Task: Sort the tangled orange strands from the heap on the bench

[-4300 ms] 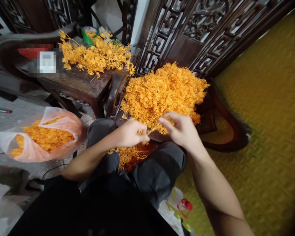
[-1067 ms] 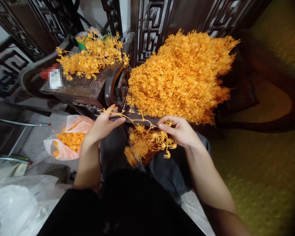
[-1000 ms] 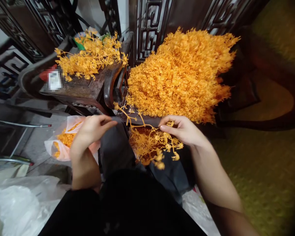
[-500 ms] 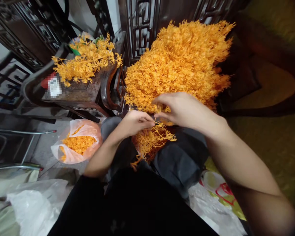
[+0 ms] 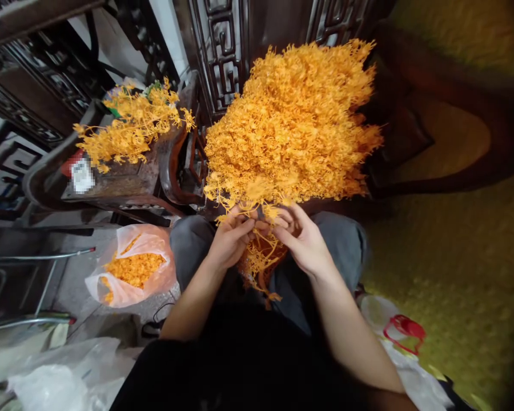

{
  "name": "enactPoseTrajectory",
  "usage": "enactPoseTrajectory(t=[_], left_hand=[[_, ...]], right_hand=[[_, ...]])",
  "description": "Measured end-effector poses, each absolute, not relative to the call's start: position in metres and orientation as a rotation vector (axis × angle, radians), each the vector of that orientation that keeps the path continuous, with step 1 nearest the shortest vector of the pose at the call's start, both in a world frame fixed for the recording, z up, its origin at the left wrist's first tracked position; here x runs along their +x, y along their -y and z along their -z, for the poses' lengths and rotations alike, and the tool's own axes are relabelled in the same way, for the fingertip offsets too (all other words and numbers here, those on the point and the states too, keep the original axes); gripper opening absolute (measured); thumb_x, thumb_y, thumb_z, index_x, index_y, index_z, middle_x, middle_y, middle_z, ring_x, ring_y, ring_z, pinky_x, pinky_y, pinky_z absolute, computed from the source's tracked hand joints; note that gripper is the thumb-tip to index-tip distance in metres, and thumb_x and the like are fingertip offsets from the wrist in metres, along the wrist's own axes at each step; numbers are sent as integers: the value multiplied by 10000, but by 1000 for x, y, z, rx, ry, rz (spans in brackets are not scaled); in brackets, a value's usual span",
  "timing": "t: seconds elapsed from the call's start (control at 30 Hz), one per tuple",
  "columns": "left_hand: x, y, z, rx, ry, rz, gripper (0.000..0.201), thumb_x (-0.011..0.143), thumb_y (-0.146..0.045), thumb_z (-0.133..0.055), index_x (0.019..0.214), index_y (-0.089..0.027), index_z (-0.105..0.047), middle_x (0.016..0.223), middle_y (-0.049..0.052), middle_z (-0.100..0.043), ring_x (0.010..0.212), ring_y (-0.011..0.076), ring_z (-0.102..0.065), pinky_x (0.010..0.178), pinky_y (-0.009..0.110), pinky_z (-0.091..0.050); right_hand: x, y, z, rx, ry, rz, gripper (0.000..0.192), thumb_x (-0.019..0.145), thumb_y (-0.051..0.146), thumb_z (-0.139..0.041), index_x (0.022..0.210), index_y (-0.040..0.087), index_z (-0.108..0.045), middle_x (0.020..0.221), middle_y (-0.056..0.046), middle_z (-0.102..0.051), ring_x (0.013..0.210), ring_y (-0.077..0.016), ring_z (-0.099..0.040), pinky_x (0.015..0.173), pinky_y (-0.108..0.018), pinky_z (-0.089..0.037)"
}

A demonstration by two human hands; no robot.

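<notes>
Spiky orange plastic sprig [image 5: 261,260] between both hands [image 5: 268,240]

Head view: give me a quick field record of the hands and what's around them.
left hand: pinching an orange sprig over the lap
right hand: fingers on the same sprig
big orange pile: heaped just beyond both hands
bag of orange bits: on the floor, left of the knees
smaller sprig heap: on the dark wooden seat, far left

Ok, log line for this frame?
left hand: pinching orange sprig | right hand: same sprig | big orange pile behind | bag left
</notes>
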State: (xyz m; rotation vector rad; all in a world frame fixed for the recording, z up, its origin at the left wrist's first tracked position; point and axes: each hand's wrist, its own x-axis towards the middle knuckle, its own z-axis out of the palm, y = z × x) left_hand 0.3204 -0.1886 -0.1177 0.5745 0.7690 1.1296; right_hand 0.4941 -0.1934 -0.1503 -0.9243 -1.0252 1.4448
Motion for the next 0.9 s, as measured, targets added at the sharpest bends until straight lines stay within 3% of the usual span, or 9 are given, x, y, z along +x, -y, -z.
enactPoseTrajectory(t=[0.1, 0.17, 0.27, 0.4, 0.53, 0.6, 0.67, 0.8, 0.9], left_hand=[[326, 186, 116, 496, -785, -1123, 258, 769, -184, -811, 907, -159, -594, 864, -5, -632, 689, 77, -607, 622, 212, -491], [327, 182, 114, 413, -795, -1162, 252, 759, -119, -780, 856, -160, -551, 849, -16, -613, 598, 40, -505, 536, 183, -412], [328, 175, 112, 243, -776, -1246, 287, 748, -26, -706, 775, -166, -457, 820, -32, -580, 532, 10, -396, 482, 157, -321], [332, 172, 112, 29, -708, -1435, 232, 795, 0, -592, 733, -162, -437, 723, -41, -506, 548, 17, -437, 573, 161, -414], [334, 175, 113, 49, -647, -1482, 243, 834, 8, -596, 737, -159, -448, 815, -24, -585, 571, 17, -483, 612, 182, -445], [332, 177, 113, 55, -616, -1481, 237, 843, 15, -606, 759, -159, -469, 878, -23, -617, 558, 9, -477, 596, 181, -438], [327, 176, 112, 20, -565, -1525, 222, 854, 31, -588, 788, -160, -497, 861, -32, -611, 546, 4, -466, 596, 173, -437], [318, 173, 115, -36, -498, -1553, 217, 887, 50, -535, 916, -157, -589, 868, -32, -611, 539, -13, -445, 601, 138, -430], [316, 173, 117, 45, -567, -1532, 204, 895, 27, -576, 962, -157, -636, 893, -32, -627, 528, -19, -421, 575, 130, -413]], right_hand=[[484, 192, 147, -978, 920, -1451, 463, 766, 381, -884, 1161, 219, -704, 907, -20, -707, 701, -123, -661, 658, -269, -606], [479, 193, 145, -959, 829, -1465, 429, 742, 327, -901, 1114, 220, -717, 881, -4, -690, 624, -100, -608, 556, -236, -563], [473, 198, 146, -829, 649, -1473, 448, 739, 259, -892, 1154, 270, -723, 959, -2, -688, 770, -105, -647, 706, -238, -595], [470, 207, 149, -630, 438, -1483, 440, 780, 284, -829, 1195, 345, -695, 862, 24, -616, 889, -131, -639, 912, -306, -587], [475, 206, 147, -697, 398, -1543, 368, 793, 274, -806, 1142, 300, -693, 859, 11, -595, 792, -135, -614, 698, -272, -572], [479, 204, 143, -723, 419, -1528, 335, 765, 211, -809, 1063, 288, -677, 895, 8, -603, 716, -120, -591, 551, -229, -487], [483, 202, 140, -651, 411, -1522, 290, 738, 161, -786, 963, 274, -643, 860, 17, -556, 702, -115, -579, 520, -213, -434], [491, 201, 144, -583, 473, -1524, 302, 741, 234, -721, 1033, 278, -655, 756, 23, -439, 723, -146, -578, 678, -307, -531], [499, 199, 157, -897, 686, -1441, 346, 746, 216, -719, 1088, 254, -682, 853, -9, -587, 866, -191, -670, 902, -411, -552]])
